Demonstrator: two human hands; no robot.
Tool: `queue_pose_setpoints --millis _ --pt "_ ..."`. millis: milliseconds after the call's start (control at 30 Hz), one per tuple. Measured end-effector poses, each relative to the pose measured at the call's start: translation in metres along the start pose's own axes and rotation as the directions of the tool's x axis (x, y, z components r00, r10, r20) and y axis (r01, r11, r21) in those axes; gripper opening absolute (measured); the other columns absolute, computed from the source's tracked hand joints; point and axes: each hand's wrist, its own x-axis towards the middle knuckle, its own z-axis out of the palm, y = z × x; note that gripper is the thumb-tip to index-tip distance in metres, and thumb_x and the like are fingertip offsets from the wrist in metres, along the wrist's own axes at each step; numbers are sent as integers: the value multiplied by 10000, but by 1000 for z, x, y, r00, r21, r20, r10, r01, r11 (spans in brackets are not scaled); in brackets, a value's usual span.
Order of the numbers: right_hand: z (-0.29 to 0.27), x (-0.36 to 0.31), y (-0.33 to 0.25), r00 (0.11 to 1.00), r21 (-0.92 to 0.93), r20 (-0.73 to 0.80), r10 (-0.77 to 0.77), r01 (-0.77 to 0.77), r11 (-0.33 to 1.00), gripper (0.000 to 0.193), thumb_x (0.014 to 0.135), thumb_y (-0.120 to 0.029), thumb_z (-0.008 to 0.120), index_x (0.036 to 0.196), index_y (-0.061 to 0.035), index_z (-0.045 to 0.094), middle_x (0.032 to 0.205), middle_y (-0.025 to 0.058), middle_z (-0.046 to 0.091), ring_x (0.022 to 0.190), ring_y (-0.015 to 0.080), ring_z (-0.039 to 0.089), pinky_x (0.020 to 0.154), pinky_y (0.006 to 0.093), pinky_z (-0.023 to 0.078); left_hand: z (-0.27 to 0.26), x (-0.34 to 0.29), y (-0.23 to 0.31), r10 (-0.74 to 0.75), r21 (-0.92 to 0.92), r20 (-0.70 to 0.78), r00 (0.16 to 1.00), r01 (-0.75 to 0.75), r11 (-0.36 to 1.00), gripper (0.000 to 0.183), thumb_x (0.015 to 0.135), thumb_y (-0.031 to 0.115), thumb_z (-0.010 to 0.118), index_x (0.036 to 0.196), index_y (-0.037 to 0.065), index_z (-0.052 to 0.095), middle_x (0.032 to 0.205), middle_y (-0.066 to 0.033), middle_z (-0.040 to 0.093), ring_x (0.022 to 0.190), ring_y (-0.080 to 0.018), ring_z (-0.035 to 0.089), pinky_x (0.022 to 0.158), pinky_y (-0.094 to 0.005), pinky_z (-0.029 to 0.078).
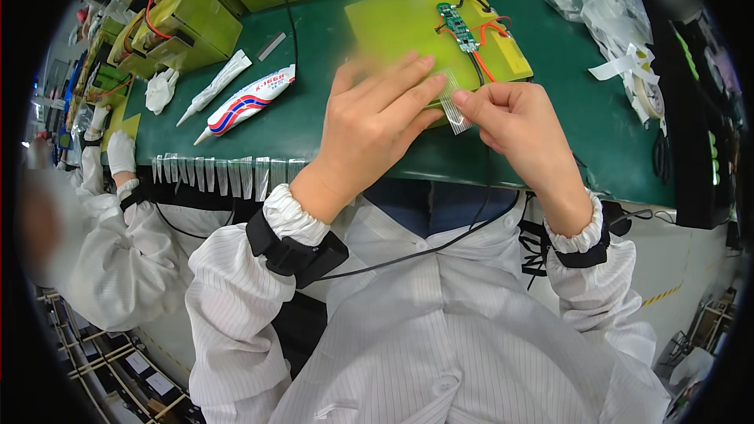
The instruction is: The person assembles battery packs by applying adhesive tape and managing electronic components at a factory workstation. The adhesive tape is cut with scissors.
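Observation:
A flat pack wrapped in yellow-green sheet [397, 22] lies on the green table in front of me. On top of it sits a small green circuit board [458, 27], with red and black wires beside it. My left hand [369, 122] rests on the pack's near left part, fingers stretched out and holding nothing. Between thumb and curled fingers, my right hand [522, 122] pinches a short strip of clear striped tape [455, 110]. The strip's far end lies at the pack's near edge, close to my left fingertips; its near end sticks out past that edge.
Left of the pack lie a white glue tube with red and blue stripes [250, 102] and a plain white tube [216, 86]. Clear tape pieces [228, 176] hang along the table's front edge. More yellow-green packs [192, 27] stand far left, crumpled plastic [585, 0] far right. A co-worker's gloved hand [122, 153] is at left.

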Motion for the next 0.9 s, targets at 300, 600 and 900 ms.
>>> queue_pose_setpoints --millis 300,600,900 --pt "10 -8 16 999 124 -52 -12 18 992 263 818 -194 624 691 36 610 492 -19 471 441 53 359 411 229 271 -2 -1 1 -11 21 17 1000 10 1000 273 684 186 706 940 115 645 1035 -36 626 948 -171 609 833 -353 375" --pt "22 -10 25 933 -208 -245 -263 214 954 252 799 -228 643 711 7 612 503 84 523 409 160 454 419 284 351 -6 2 0 12 45 36 999 -14 999 293 675 206 710 944 108 645 1036 -35 626 941 -162 607 840 -354 377" --pt "28 -7 31 889 -326 -307 -340 238 915 224 805 -249 628 718 -43 625 519 92 551 433 235 520 424 312 381 -8 4 0 29 45 73 997 -32 998 350 658 220 716 979 106 636 1050 -35 621 917 -161 603 858 -342 373"
